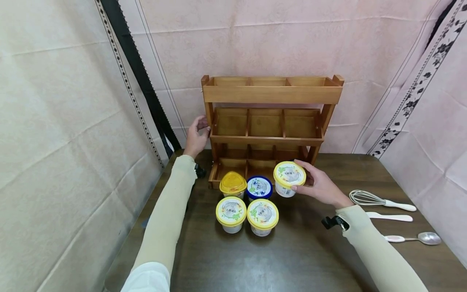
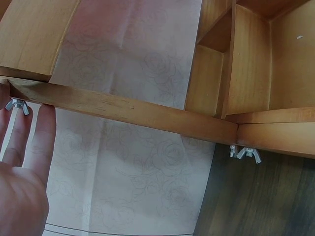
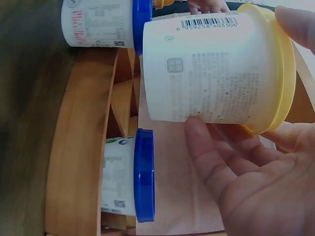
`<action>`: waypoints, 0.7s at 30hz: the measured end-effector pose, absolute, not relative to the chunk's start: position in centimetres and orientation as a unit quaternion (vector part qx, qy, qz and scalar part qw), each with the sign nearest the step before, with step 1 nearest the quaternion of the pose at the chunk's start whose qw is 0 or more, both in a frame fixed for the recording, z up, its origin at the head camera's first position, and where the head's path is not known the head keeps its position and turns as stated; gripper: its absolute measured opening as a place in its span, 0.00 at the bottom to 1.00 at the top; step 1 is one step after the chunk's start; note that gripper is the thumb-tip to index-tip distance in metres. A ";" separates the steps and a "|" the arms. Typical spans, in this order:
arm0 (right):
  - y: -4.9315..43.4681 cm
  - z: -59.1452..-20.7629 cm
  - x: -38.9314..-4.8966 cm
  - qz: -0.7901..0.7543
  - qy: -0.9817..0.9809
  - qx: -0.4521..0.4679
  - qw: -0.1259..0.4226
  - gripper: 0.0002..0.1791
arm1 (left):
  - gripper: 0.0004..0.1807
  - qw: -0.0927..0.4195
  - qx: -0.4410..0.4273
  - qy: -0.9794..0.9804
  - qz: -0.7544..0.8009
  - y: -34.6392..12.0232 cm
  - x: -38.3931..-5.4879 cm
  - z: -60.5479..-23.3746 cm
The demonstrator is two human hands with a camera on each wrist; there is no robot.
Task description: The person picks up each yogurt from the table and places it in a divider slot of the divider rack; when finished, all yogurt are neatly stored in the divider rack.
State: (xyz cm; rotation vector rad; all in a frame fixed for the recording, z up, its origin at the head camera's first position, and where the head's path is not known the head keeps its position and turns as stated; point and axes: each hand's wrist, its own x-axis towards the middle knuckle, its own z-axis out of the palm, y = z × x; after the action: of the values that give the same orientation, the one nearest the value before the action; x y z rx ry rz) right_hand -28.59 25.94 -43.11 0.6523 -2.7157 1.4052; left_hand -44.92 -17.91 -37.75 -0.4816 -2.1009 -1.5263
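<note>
A white tub [image 1: 290, 174] with a yellow lid is in my right hand [image 1: 322, 187], gripped between thumb and fingers in front of the shelf's lowest tier. Its barcode side shows in the right wrist view. My left hand [image 1: 197, 136] touches the left side of the wooden shelf [image 1: 271, 95], fingers [image 2: 42, 137] extended up to the side bar by a wing nut. Two yellow-lidded tubs [image 1: 231, 211] [image 1: 262, 214] stand in front on the table. Behind them are a tub with an amber-yellow lid [image 1: 233, 183] and a blue-lidded tub [image 1: 259, 187].
Another blue-lidded tub [image 3: 123, 176] sits in the lowest tier, mostly hidden in the head view behind the held tub. To the right on the dark table [image 1: 292, 259] lie a whisk [image 1: 379, 200], a white-handled utensil [image 1: 392, 217] and a spoon [image 1: 414, 238]. Pale curtains [image 1: 292, 36] surround the table.
</note>
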 end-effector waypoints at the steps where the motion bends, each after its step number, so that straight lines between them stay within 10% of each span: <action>1: 25.8 -43.0 -28.8 0.449 -0.869 0.207 0.006 0.51 | 0.24 0.248 -0.177 -0.772 -0.558 -17.9 -44.9 -37.7; 21: 22.7 -41.8 -33.3 0.450 -0.876 0.172 0.013 0.55 | 0.23 0.259 -0.180 -0.764 -0.564 -18.5 -46.6 -39.0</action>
State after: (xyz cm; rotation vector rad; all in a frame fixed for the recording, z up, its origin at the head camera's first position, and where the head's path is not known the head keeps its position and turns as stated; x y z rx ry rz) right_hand -33.31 22.74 -41.76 0.5347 -2.7305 1.4018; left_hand -46.58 -18.51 -39.04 -0.4888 -2.0698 -1.5277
